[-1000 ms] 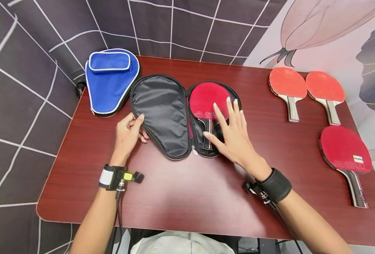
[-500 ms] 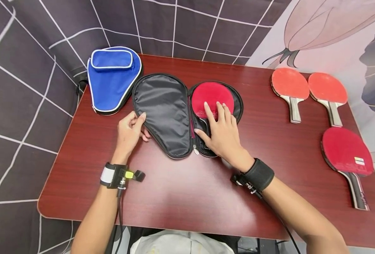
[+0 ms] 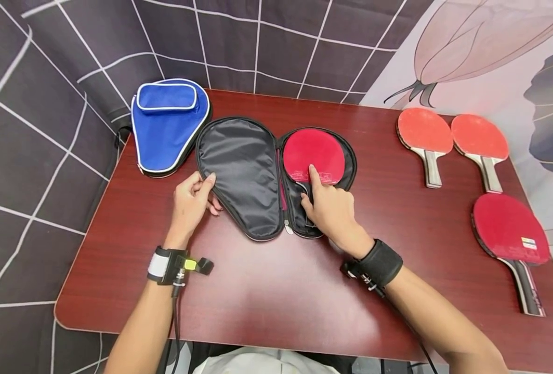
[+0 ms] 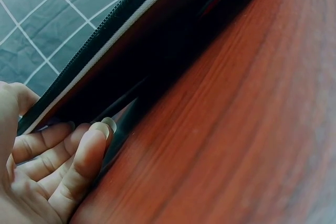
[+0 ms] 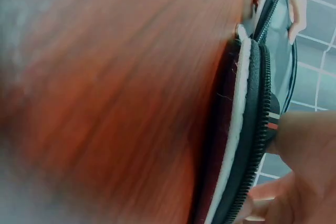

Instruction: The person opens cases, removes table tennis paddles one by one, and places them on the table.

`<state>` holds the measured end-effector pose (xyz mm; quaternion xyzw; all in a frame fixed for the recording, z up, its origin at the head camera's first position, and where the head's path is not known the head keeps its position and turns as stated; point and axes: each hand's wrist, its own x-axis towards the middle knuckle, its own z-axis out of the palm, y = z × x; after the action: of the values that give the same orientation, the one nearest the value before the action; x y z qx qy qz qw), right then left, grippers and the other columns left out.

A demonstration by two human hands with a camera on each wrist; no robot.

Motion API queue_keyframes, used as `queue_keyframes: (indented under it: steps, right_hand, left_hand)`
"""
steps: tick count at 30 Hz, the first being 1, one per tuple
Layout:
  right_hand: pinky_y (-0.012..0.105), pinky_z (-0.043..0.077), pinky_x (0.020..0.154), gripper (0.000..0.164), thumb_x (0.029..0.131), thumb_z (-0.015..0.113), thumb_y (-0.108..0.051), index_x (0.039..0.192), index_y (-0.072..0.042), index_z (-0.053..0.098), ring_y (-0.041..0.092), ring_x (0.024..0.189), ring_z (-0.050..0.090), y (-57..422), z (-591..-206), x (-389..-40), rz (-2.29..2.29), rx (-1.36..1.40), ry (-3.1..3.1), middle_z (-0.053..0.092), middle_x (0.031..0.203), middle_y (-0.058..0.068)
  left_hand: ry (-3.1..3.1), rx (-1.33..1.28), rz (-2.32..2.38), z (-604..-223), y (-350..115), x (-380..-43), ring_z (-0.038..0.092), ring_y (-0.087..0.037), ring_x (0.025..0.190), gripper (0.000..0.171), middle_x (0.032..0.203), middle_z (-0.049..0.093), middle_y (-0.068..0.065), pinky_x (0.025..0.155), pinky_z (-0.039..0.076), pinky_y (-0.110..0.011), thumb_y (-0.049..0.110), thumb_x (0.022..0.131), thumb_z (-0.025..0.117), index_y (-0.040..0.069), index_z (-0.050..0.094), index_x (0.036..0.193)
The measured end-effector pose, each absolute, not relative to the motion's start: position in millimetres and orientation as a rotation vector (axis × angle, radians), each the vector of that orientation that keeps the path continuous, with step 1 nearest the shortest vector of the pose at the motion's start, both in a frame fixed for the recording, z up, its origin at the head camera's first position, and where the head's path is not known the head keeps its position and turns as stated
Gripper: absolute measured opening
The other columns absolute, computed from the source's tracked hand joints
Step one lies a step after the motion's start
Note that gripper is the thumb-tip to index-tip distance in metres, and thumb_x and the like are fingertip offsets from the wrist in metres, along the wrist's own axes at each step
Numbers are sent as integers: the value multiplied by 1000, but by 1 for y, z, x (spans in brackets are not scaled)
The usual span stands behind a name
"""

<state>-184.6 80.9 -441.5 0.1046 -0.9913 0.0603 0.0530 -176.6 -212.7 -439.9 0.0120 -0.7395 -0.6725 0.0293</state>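
Note:
A black zip case point(image 3: 239, 176) lies unfolded on the table. In its right half rests a red table tennis bat point(image 3: 314, 153), handle toward the person. My left hand point(image 3: 191, 202) pinches the left edge of the case's flap between thumb and fingers; the left wrist view shows the fingers point(image 4: 58, 156) under the raised rim. My right hand point(image 3: 332, 213) is over the bat's handle, index finger stretched onto the red rubber and the other fingers curled about the handle. That grip is partly hidden; the right wrist view shows the striped handle point(image 5: 273, 120) against the hand.
A blue bat case point(image 3: 166, 132) with white piping lies at the back left. Two orange-red bats point(image 3: 424, 130) with pale handles and a darker red bat point(image 3: 510, 228) lie along the right side of the table point(image 3: 276, 296). Tiled-pattern cloth hangs behind.
My right hand has moved left and down onto the bat's handle, and its spread fingers have curled except the index finger. The left hand keeps its hold on the flap.

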Motion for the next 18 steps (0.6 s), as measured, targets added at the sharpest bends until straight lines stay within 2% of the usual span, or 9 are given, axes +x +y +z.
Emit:
queue_keyframes:
  steps: [6, 15, 18]
  right_hand:
    - [41, 37, 33, 59, 86, 62, -28, 139, -7, 47, 32, 41, 48, 88, -444, -183, 283, 374, -2886, 47, 52, 6]
    - [38, 36, 36, 54, 85, 64, -26, 137, -14, 53, 26, 46, 50, 108, -438, -171, 465, 404, -2786, 45, 54, -1]
    - [35, 33, 36, 53, 85, 64, -26, 137, -15, 54, 22, 45, 45, 116, -435, -163, 506, 402, -2763, 43, 54, -2]
  left_hand:
    - [-2279, 27, -2064, -439, -211, -176, 55, -49, 47, 33, 65, 56, -37, 43, 50, -49, 23, 97, 57, -9, 55, 90]
    - [-2270, 37, -2076, -444, -210, -178, 55, -49, 49, 33, 67, 56, -38, 44, 50, -49, 23, 98, 57, -9, 55, 91]
    - [-2259, 50, -2088, -455, -214, -181, 55, -48, 50, 34, 67, 56, -37, 44, 50, -48, 25, 97, 57, -8, 55, 91]
